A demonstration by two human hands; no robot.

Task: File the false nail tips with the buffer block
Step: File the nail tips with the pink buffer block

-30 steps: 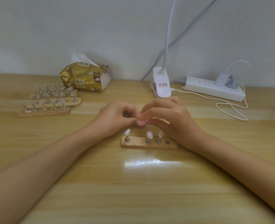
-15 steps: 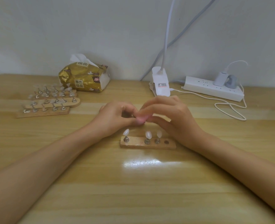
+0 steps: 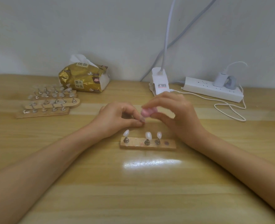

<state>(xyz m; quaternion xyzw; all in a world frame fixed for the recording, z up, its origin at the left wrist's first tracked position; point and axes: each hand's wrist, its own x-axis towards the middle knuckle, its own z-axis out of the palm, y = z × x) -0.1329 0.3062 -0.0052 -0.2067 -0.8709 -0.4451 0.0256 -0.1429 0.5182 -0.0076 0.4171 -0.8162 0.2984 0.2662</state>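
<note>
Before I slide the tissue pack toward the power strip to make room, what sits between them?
In the head view, the white lamp clip stands between tissue pack and power strip.

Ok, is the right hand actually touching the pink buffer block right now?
Touching. The head view shows the right hand with fingertips and thumb pinching the pink buffer block, no gap between them.

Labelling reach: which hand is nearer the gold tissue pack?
Left. The left hand, pinching a nail tip, is right of the tissue pack and nearer the camera; the right hand, holding the pink buffer block, is farther right.
</note>
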